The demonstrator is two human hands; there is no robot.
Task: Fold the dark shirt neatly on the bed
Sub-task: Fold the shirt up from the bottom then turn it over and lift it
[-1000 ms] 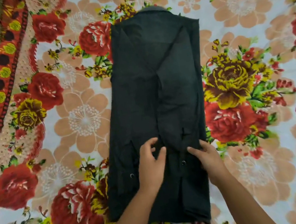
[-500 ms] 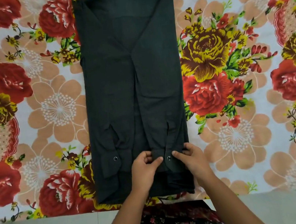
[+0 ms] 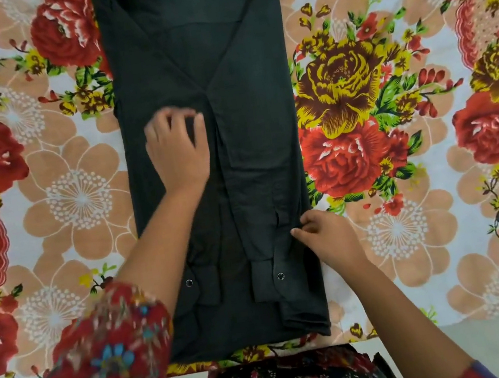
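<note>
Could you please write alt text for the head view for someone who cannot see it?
A dark shirt, folded into a long strip with sleeves laid inward, lies on a floral bedsheet. The left hand touches its middle; the right hand pinches its right edge.

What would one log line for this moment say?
dark shirt: sleeves folded in | left hand: on shirt middle, grip unclear | right hand: pinches right edge
</note>
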